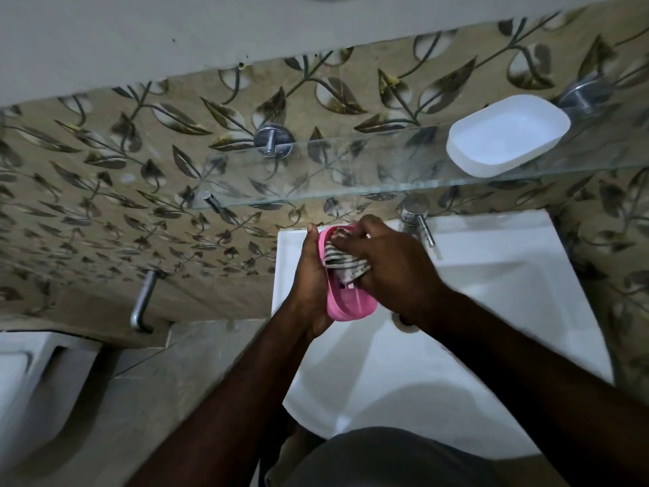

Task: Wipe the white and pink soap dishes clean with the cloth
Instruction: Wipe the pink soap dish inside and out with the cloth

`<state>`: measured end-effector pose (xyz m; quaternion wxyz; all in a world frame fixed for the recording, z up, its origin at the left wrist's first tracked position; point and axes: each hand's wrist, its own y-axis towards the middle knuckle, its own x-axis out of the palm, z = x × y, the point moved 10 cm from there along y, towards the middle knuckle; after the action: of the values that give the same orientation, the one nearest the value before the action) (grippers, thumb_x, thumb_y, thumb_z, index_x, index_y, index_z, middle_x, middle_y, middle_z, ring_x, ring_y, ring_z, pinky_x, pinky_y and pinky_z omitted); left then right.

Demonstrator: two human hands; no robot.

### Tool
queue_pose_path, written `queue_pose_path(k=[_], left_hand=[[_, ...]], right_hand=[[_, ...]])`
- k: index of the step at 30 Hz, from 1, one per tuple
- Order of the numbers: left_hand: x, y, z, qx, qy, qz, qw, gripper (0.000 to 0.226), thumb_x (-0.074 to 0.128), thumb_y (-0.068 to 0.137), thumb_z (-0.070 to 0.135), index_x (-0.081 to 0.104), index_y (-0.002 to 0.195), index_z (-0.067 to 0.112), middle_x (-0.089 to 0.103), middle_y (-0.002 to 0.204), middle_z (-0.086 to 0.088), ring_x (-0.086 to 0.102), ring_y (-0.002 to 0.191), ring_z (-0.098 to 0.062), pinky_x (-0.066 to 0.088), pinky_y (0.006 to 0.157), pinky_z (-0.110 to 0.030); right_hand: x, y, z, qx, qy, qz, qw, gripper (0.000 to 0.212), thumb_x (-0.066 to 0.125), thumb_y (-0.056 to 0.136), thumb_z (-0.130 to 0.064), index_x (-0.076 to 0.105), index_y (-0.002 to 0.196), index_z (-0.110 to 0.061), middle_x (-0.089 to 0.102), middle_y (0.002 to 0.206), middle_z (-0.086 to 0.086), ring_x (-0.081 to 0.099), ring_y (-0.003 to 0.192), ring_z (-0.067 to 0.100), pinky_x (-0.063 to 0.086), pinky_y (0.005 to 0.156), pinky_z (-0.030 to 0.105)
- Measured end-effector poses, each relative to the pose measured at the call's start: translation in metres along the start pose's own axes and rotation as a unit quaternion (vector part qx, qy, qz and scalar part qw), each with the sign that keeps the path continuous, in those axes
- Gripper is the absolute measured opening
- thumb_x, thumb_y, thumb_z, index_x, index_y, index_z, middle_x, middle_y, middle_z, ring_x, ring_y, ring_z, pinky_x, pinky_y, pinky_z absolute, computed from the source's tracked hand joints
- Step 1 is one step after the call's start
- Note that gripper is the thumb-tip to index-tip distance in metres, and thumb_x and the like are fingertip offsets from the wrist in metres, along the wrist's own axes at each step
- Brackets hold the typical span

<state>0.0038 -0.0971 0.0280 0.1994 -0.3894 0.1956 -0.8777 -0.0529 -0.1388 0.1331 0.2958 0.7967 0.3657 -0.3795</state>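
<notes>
My left hand [310, 275] grips the pink soap dish [346, 305] from its left side and holds it over the white sink's back left corner. My right hand [389, 265] presses a bunched striped cloth [342, 263] into the upper half of the pink dish; the fingers cover much of the cloth. The white soap dish [505, 135] stands empty on the glass shelf [351, 191] at the upper right, apart from both hands.
The white sink [491, 293] lies below the hands, with a chrome tap [419, 219] at its back edge. Chrome shelf brackets [272, 138] stick out of the leaf-patterned wall. A metal pipe [144, 300] and a white toilet [31, 388] are at the left.
</notes>
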Motion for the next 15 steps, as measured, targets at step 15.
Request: queue_pose_path(k=[15], left_hand=[[-0.014, 0.003, 0.002, -0.002, 0.048, 0.023, 0.999, 0.066, 0.031, 0.091, 0.066, 0.078, 0.091, 0.02, 0.072, 0.092, -0.012, 0.069, 0.082, -0.024, 0.054, 0.079, -0.036]], right_hand=[[0.021, -0.02, -0.016, -0.017, 0.088, -0.007, 0.996, 0.046, 0.045, 0.075, -0.032, 0.07, 0.112, -0.023, 0.065, 0.09, 0.004, 0.066, 0.08, 0.031, 0.053, 0.066, 0.037]])
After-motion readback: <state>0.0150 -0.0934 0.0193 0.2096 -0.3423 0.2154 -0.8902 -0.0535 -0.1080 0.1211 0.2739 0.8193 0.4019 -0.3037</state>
